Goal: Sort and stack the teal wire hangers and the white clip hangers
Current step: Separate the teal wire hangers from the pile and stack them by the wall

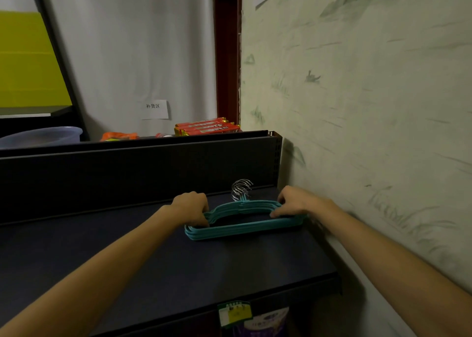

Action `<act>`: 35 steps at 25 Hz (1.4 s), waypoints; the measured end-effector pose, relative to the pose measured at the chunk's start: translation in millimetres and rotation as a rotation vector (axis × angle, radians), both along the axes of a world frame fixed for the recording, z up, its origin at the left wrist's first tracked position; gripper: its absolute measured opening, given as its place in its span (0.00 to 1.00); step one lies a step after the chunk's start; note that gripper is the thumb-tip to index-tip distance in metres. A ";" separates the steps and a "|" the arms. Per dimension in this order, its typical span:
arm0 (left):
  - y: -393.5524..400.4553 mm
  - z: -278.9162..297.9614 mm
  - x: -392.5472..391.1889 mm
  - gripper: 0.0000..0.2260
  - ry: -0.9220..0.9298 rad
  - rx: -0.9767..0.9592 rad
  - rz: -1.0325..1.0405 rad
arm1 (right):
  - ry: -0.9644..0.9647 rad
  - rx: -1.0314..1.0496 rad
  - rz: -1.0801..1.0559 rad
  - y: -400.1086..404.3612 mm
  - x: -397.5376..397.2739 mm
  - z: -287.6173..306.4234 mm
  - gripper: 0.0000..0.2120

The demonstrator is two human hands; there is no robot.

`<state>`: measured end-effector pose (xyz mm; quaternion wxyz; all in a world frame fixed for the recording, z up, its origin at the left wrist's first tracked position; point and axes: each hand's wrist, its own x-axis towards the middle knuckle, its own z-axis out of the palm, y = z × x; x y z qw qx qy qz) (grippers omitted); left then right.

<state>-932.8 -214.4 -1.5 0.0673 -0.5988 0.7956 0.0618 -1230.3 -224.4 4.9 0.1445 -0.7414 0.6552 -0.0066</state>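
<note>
A stack of several teal wire hangers (242,228) lies flat on the dark shelf top (153,272), near the wall on the right. Their silver hooks (241,188) point away from me toward the black back panel. My left hand (191,207) grips the left shoulder of the stack with curled fingers. My right hand (298,201) grips the right shoulder, thumb in front and fingers over the top. No white clip hangers are in view.
A black back panel (127,173) rises behind the shelf. Beyond it sit red snack packs (207,127), an orange packet (117,136) and a blue tub (43,136). The patterned wall (370,106) borders the right. Packaged goods (242,316) hang below the shelf's front edge.
</note>
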 end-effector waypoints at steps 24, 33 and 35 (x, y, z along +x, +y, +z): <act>82.4 -30.9 104.9 0.38 0.078 -0.300 0.117 | -0.021 -0.470 0.130 65.8 127.7 -23.5 0.42; 254.1 -40.8 425.9 0.38 -0.026 -0.494 0.463 | -0.210 -0.634 0.461 159.6 467.8 -46.0 0.35; 300.8 -44.8 493.3 0.38 -0.012 -0.510 0.563 | -0.286 -0.625 0.555 187.4 546.1 -46.9 0.32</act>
